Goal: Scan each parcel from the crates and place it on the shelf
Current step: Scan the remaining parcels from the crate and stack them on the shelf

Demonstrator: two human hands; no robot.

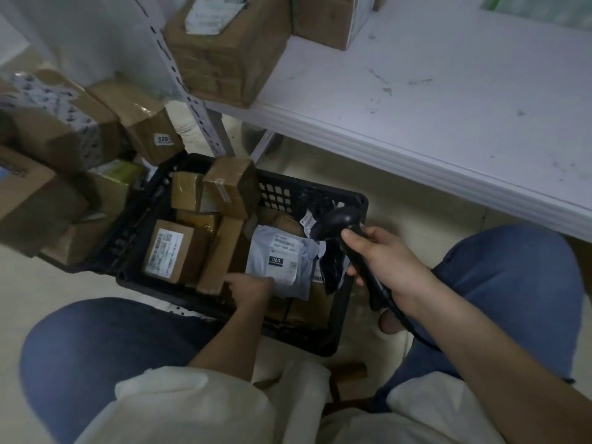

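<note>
A black plastic crate (349, 302) sits on the floor between my knees, filled with several brown cardboard parcels and soft bags. My left hand (251, 291) reaches into the crate and grips the lower left edge of a grey mailer bag (282, 261) labelled 060. My right hand (382, 261) holds a black handheld scanner (344, 221) by its handle, its head pointing over the crate's right side toward the bag. A black poly bag (331, 267) lies under the scanner. A labelled brown box (174, 251) lies at the crate's left. The white shelf (432, 100) spreads above right.
Two cardboard boxes (224, 46) stand at the shelf's left end by the slotted upright post (195, 104). A heap of brown parcels (64, 145), one marked 520, is piled left of the crate. The scanner cable runs down across my right forearm.
</note>
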